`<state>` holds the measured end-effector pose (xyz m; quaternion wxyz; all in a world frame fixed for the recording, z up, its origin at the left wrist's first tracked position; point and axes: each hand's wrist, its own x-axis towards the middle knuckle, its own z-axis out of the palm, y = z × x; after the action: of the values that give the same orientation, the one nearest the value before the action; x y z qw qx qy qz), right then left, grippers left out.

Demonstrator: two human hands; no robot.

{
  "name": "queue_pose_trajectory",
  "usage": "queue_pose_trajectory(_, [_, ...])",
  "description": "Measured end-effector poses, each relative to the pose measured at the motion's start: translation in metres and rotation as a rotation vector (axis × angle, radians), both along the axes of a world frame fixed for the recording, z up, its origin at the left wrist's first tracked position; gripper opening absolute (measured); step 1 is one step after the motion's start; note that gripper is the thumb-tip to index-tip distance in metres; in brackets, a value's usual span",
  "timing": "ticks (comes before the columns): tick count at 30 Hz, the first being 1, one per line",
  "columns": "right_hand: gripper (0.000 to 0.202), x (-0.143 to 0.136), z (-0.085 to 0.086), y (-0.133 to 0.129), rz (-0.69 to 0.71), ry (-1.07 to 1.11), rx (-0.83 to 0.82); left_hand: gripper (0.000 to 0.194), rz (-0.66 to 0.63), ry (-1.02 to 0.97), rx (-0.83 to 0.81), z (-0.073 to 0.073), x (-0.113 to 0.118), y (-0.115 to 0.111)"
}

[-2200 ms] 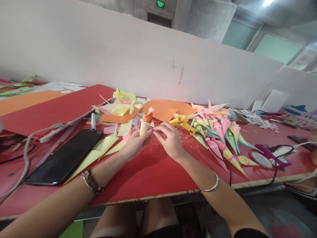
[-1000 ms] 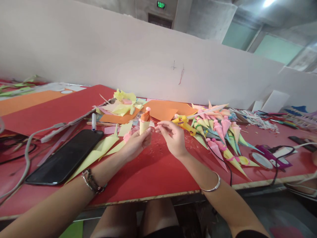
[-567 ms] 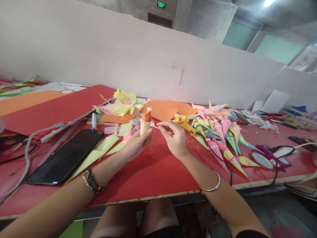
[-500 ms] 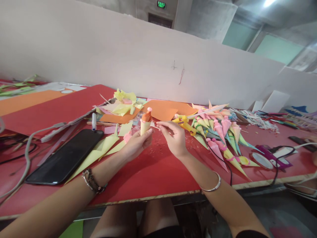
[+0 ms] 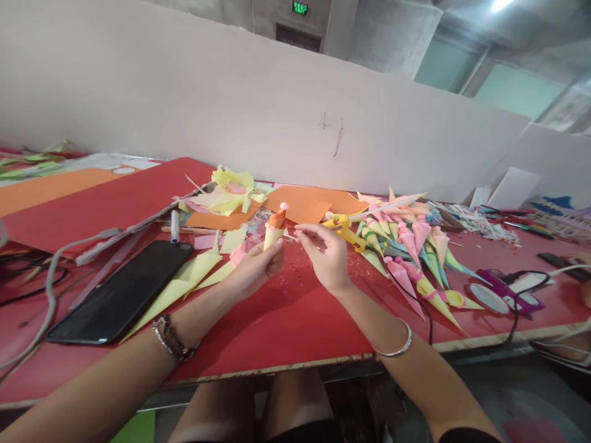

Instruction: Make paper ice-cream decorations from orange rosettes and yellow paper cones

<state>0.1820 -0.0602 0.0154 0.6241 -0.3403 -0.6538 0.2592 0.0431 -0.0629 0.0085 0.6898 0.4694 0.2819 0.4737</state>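
Observation:
My left hand (image 5: 255,267) is closed around a small pale-yellow paper cone (image 5: 273,236), held upright with a slight lean to the right. Out of its mouth rises a twisted orange top (image 5: 278,219), with a pink ball (image 5: 284,207) at the tip and some pink along the rim. To the right, my right hand (image 5: 327,258) pinches a thin pale stick (image 5: 290,237) between thumb and forefinger. The stick points at the cone's side; whether it touches cannot be told. Beyond the right hand lies a yellow glue gun (image 5: 342,227).
Several finished paper cones (image 5: 410,240) are heaped at the right, beside a purple box (image 5: 526,301) and cables. At the left lie a black phone (image 5: 122,292), yellow paper (image 5: 184,280) and a marker (image 5: 175,226). Orange sheets (image 5: 300,203) and paper scraps line the white partition (image 5: 277,111).
The cone in my left hand has tipped slightly to the right. My right hand, with the stick, has shifted very slightly to the right.

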Motion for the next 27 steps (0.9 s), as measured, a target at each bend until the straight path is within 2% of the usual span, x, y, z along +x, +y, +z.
queue_pose_trajectory(5, [0.015, 0.000, -0.002, 0.000, 0.097, 0.028, 0.006, 0.027, -0.041, 0.031, -0.019, 0.001, 0.001, -0.001])
queue_pose_trajectory(10, [0.008, 0.000, 0.001, -0.003, 0.008, -0.052, 0.067, 0.026, -0.057, 0.157, 0.071, -0.002, 0.003, -0.002])
queue_pose_trajectory(17, [0.012, 0.000, 0.004, -0.004, -0.028, -0.126, 0.139, 0.030, -0.052, 0.383, 0.182, 0.002, 0.005, -0.008])
queue_pose_trajectory(27, [0.010, 0.001, 0.006, -0.005, -0.043, -0.154, 0.175, 0.031, -0.063, 0.412, 0.234, 0.000, 0.005, -0.010])
